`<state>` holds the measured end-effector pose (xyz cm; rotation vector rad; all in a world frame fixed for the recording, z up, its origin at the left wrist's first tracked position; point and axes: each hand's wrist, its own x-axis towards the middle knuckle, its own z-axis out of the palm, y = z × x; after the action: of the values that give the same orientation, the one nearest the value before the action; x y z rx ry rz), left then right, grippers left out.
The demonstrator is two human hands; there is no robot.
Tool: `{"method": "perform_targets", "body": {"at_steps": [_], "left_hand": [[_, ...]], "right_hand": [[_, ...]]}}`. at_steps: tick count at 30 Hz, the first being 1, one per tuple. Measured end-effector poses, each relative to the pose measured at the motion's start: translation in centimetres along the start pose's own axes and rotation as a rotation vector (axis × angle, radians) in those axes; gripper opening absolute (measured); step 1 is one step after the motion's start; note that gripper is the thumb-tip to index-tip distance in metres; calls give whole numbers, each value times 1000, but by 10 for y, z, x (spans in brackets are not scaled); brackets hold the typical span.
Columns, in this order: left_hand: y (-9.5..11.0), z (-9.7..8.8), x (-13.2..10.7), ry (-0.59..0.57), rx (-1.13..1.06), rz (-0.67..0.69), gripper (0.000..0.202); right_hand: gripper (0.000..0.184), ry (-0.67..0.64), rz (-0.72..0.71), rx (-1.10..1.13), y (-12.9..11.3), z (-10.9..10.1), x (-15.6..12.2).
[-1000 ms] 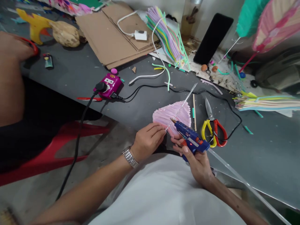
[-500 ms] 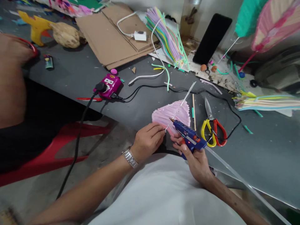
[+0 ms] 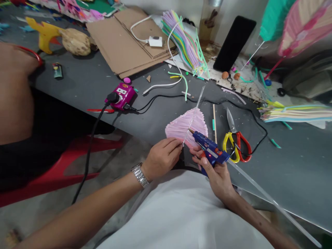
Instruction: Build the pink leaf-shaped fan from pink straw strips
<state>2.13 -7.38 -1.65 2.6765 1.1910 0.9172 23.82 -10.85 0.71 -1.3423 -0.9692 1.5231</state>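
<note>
A pink leaf-shaped piece of pipe cleaners point(image 3: 178, 125) lies at the table's near edge, a thin clear stick point(image 3: 200, 97) running along its middle and out past its far tip. My left hand point(image 3: 164, 155) is closed at the leaf's near left edge, pinching the leaf with the stick's lower end. In my right hand point(image 3: 216, 176) is a blue glue gun point(image 3: 210, 147), its red light lit. The gun's nozzle points left, at or just above the leaf beside the stick; contact is unclear. A long clear glue stick point(image 3: 269, 199) juts from its back.
Red-and-yellow-handled scissors point(image 3: 237, 141) and a thin wooden stick point(image 3: 214, 122) lie right of the leaf. A black cord crosses behind to a purple power adapter point(image 3: 121, 96). Cardboard point(image 3: 124, 45), pipe cleaner bundles point(image 3: 183, 41) and a phone point(image 3: 234, 43) stand farther back. Another person's arm point(image 3: 15, 93) is at left.
The leaf and its clear stick have turned counterclockwise, the far end swinging left. The glue gun has stayed nearly in place, its nozzle still over the leaf.
</note>
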Motion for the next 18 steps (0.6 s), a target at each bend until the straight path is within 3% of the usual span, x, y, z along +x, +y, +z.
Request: {"method": "perform_targets", "body": {"at_steps": [18], "left_hand": [[-3,-8,-1,-65,37,108,28]], "right_hand": [[37,29,3,-7,0,3,1]]}}
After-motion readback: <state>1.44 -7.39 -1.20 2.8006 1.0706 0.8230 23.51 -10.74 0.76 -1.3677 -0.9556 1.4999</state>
